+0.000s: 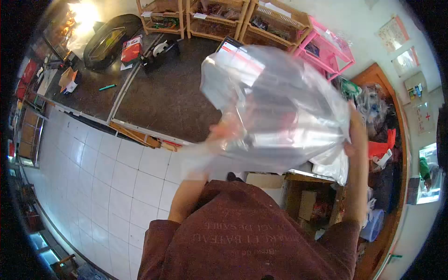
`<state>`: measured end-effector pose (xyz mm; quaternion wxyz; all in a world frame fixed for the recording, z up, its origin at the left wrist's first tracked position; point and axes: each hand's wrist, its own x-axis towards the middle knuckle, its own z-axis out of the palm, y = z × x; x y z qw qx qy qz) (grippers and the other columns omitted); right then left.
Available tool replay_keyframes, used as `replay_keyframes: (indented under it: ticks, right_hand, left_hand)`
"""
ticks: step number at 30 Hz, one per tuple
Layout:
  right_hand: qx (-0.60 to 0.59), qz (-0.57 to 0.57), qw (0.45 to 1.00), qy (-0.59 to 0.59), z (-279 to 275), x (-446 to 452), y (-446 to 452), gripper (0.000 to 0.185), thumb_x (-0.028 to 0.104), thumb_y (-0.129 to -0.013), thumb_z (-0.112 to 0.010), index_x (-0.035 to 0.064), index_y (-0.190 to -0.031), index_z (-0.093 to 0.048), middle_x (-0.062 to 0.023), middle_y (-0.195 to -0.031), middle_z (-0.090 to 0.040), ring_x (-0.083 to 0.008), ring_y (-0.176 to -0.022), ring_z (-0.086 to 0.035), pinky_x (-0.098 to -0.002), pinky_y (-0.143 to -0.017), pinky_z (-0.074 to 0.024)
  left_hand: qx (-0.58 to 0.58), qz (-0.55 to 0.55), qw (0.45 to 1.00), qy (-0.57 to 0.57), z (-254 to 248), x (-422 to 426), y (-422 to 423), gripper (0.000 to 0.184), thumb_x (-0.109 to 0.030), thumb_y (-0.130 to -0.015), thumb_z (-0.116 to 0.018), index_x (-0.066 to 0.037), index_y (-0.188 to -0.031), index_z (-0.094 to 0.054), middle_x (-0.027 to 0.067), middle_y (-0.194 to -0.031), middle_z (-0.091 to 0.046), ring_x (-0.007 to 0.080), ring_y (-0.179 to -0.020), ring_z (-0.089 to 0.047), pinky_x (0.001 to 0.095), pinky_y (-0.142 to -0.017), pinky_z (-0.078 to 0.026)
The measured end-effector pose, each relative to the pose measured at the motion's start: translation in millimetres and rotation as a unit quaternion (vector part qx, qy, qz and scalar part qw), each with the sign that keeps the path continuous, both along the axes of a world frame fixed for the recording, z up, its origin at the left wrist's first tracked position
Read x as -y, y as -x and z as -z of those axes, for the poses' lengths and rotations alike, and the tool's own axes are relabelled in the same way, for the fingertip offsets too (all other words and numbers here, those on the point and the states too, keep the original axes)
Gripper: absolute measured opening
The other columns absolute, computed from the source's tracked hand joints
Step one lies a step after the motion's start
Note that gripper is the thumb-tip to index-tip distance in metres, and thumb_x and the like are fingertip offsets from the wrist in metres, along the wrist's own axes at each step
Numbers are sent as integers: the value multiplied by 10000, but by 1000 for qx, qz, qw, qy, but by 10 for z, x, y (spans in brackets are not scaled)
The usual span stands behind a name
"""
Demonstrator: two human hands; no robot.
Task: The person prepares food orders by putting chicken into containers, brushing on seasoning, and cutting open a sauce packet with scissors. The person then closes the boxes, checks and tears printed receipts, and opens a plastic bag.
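A large clear plastic bag (289, 116) is spread between my two hands over the counter's edge, puffed out and smeared by motion. At its right end, where the plastic bunches together, my right hand (350, 145) grips it. My left hand (226, 128) shows blurred through the plastic at the bag's left side. Whether it is inside or behind the film is unclear, and its fingers cannot be made out. Loose film hangs over my left wrist.
Beyond the bag is a dark counter (163, 93) with a red box (132, 49), a teal pen (108, 87) and a small open carton (68, 80). Tan rack shelves (217, 21) and a pink rack (326, 49) line the back. Plastic bags (373, 105) lie at right.
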<state>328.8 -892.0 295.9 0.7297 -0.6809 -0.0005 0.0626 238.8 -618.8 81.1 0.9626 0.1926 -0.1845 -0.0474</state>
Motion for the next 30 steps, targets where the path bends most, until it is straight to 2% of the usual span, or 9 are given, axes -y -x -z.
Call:
replay_keyframes:
  ticks: [7, 10, 14, 15, 20, 23, 25, 26, 30]
  right_hand:
    - [-48, 12, 999, -7, 978, -7, -330, 305, 330, -872, -503, 61, -1011, -540, -26, -849, -576, -99, -704, -545, -236, -617, -458]
    - [-24, 21, 999, -14, 1186, -56, -584, 287, 318, -893, -471, 45, -946, -543, -22, -835, -560, -91, -709, -524, -235, -619, -439]
    - [35, -18, 979, 199, 1295, -319, -915, 282, 303, -907, -445, 41, -857, -537, -7, -712, -531, -85, -620, -505, -242, -532, -409]
    - [289, 36, 937, 194, 1755, -433, -1188, 303, 298, -910, -437, 38, -774, -513, 32, -565, -451, -101, -465, -447, -281, -435, -377]
    - [190, -28, 908, 371, 2061, -738, -1483, 274, 278, -875, -491, 10, -848, -537, -106, -670, -525, -243, -647, -542, -338, -594, -422]
    - [426, 42, 747, 509, 2151, -978, -1276, 250, 235, -816, -563, 11, -920, -531, -190, -836, -541, -310, -826, -539, -382, -708, -420]
    - [446, -72, 808, 379, 2383, -1206, -1000, 301, 223, -763, -614, 19, -962, -518, -181, -865, -543, -330, -834, -538, -407, -726, -426]
    - [246, -220, 888, 321, 2184, -1382, -660, 313, 245, -776, -602, 21, -978, -522, -173, -898, -550, -331, -858, -536, -393, -744, -425]
    - [177, -337, 899, 218, 2699, -1868, 7, 363, 322, -789, -623, -2, -943, -566, -110, -796, -602, -180, -761, -596, -296, -669, -474]
  left_hand:
    - [64, 78, 994, 37, -42, -548, -62, 571, -356, -811, -593, 0, -1223, -422, 155, -1201, -478, 228, -1093, -477, 349, -908, -393]
    - [-167, 28, 868, -467, 131, -793, 154, 485, -367, -836, -553, 5, -1144, -502, 152, -1085, -556, 226, -1010, -530, 356, -862, -419]
    - [-247, -195, 936, -160, 568, -1164, 150, 335, -244, -874, -507, 27, -1068, -531, 139, -996, -594, 224, -932, -564, 360, -837, -449]
    - [-276, -179, 931, -157, 445, -1041, 146, 314, -241, -874, -507, 23, -1041, -539, 132, -979, -596, 216, -903, -569, 356, -824, -456]
    - [-377, -208, 872, -232, 475, -942, 361, 291, -241, -847, -552, 30, -952, -550, 104, -919, -600, 220, -855, -580, 364, -791, -469]
    - [-435, -242, 826, -262, 970, -1003, 503, 289, -227, -829, -582, 33, -950, -552, 103, -904, -601, 228, -853, -587, 355, -772, -478]
    - [-468, -247, 807, -262, 1007, -949, 441, 273, -213, -821, -593, 30, -941, -559, 100, -883, -604, 215, -832, -592, 333, -746, -484]
    - [-480, -238, 805, -254, 944, -798, 345, 263, -205, -819, -595, 28, -936, -563, 99, -873, -606, 203, -817, -595, 317, -729, -486]
    - [-445, -238, 834, -223, 794, -380, 38, 288, -203, -818, -597, 29, -983, -557, 84, -899, -603, 176, -806, -593, 273, -657, -475]
